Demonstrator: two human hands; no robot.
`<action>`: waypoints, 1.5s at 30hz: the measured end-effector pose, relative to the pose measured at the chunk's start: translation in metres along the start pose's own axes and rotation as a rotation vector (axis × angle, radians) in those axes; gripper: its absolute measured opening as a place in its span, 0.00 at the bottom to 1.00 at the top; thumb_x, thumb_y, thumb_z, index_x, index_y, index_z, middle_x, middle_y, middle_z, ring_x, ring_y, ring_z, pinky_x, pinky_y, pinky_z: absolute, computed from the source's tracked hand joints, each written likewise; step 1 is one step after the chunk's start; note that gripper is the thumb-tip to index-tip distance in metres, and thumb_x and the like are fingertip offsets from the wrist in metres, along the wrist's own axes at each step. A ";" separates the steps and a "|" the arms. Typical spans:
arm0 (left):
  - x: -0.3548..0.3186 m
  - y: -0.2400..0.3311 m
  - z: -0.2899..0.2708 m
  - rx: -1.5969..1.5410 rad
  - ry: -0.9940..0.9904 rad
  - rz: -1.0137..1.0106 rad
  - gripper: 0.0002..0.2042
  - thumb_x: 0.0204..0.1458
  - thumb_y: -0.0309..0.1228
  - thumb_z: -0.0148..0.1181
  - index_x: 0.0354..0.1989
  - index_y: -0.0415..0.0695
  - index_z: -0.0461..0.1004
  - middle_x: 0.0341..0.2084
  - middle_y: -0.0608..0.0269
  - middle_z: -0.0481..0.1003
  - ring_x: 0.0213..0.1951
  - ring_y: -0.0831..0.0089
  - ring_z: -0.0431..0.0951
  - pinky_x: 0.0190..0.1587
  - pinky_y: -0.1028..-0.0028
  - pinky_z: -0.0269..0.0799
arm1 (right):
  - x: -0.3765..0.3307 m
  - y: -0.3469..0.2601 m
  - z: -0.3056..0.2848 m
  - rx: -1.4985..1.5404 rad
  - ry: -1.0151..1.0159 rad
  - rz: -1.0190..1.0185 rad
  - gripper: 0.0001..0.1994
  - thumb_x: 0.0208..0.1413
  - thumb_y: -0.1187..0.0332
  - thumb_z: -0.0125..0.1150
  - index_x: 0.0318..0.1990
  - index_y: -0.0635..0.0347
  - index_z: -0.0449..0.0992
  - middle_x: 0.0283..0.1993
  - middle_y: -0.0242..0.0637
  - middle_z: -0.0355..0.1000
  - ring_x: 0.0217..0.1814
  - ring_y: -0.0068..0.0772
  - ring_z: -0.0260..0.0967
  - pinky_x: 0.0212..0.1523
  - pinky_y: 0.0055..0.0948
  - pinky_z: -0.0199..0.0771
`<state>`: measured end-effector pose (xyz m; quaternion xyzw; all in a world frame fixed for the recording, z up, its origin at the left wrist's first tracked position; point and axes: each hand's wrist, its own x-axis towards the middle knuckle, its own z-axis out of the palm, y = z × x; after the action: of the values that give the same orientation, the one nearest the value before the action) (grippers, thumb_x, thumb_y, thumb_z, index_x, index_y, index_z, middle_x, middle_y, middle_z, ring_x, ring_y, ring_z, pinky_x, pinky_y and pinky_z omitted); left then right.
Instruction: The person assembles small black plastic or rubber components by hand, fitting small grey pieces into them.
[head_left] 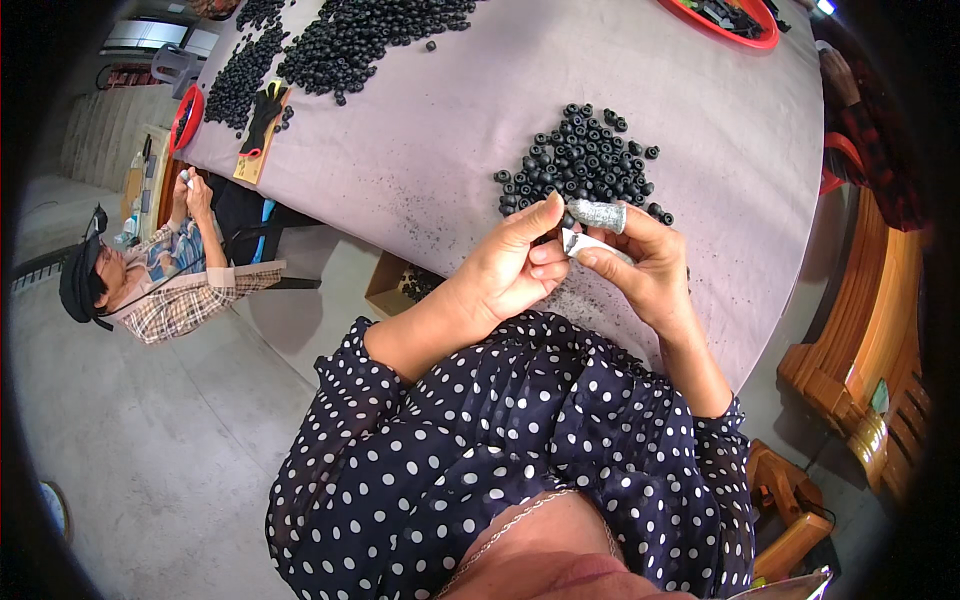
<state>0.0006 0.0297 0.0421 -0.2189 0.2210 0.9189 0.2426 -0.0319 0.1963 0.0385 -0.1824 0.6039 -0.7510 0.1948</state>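
My left hand (510, 262) and my right hand (648, 268) meet over the near edge of the table, in front of a pile of small black ring-shaped parts (590, 160). The fingertips of both are pinched together around something small, mostly hidden between them. A worn grey cover (598, 215) wraps my right index fingertip. Along my right thumb lies a white piece with dark smudges (592, 247), perhaps a thumb wrap; I cannot tell whether it is worn or held.
Larger heaps of black parts (350, 45) spread over the cloth-covered table (440, 140) at far left. A black glove (262, 120) lies near the left edge. Red trays (765, 38) hold parts. Another person (170, 270) sits left; wooden furniture (850, 340) stands right.
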 end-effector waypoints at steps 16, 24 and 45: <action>0.000 -0.001 -0.003 0.065 -0.012 0.075 0.10 0.49 0.36 0.59 0.24 0.46 0.68 0.23 0.68 0.69 0.17 0.88 0.59 0.18 0.88 0.56 | 0.000 0.001 -0.009 0.155 -0.068 0.094 0.14 0.46 0.76 0.62 0.43 0.66 0.74 0.33 0.28 0.65 0.35 0.16 0.63 0.37 0.18 0.66; 0.002 0.001 -0.003 0.069 -0.013 0.030 0.10 0.49 0.36 0.60 0.24 0.46 0.69 0.21 0.70 0.69 0.16 0.89 0.59 0.18 0.88 0.55 | -0.001 -0.003 -0.007 0.202 -0.051 0.165 0.16 0.46 0.78 0.62 0.45 0.66 0.72 0.34 0.27 0.67 0.35 0.15 0.63 0.37 0.16 0.66; 0.001 0.002 -0.006 0.053 -0.053 -0.005 0.09 0.49 0.38 0.59 0.28 0.46 0.71 0.25 0.65 0.71 0.15 0.88 0.59 0.17 0.87 0.56 | -0.001 0.000 -0.008 0.150 -0.074 0.109 0.13 0.46 0.77 0.63 0.42 0.65 0.74 0.33 0.26 0.68 0.36 0.15 0.64 0.38 0.17 0.66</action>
<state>0.0010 0.0253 0.0372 -0.1884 0.2384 0.9176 0.2563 -0.0354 0.2037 0.0368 -0.1619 0.5475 -0.7751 0.2707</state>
